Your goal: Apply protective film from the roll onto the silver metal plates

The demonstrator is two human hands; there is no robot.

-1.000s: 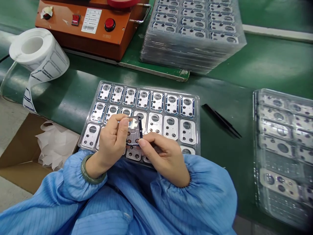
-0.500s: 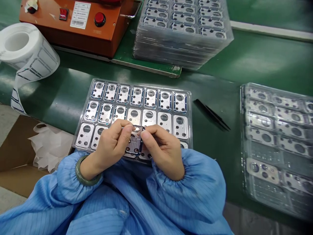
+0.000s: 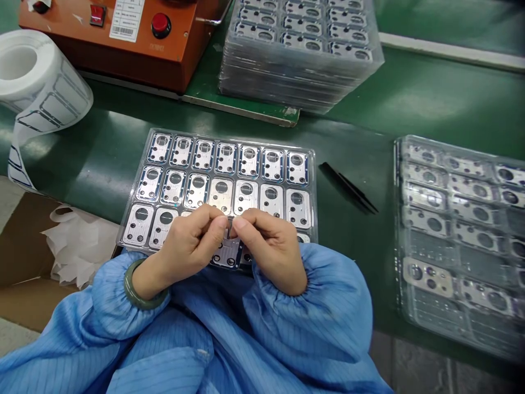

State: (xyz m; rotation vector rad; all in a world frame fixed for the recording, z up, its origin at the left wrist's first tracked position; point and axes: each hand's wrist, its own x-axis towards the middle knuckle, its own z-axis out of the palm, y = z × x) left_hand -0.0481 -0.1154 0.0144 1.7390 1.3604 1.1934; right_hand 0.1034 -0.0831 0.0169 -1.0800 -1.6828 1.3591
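Between my two hands is a small metal plate (image 3: 226, 255) with round holes and a dark blue rim, tilted above the clear tray (image 3: 135, 164). My left hand (image 3: 186, 238) is closed, thumb and forefinger pinched at the plate's upper edge. Thumb and forefinger of my right hand (image 3: 273, 249) pinch the same edge, right beside the left fingertips. The fingers cover the plate's top part. Rows of similar metal plates lie in the tray's pockets; those at the back have blue rims, while several nearer ones look plain silver.
Right of the tray lie black tweezers (image 3: 348, 187). Another clear tray (image 3: 430, 323) with metal plates is at the far right. Behind stand a tall tray stack (image 3: 295, 74) and an orange machine (image 3: 172, 60). At left are a sticker roll (image 3: 61, 93) and a cardboard box (image 3: 24, 262) holding crumpled paper (image 3: 77, 246).
My fingertips have come closer together at the plate's upper edge, and the plate sits slightly lower. The whole view has shifted a little, so the surroundings appear further left.
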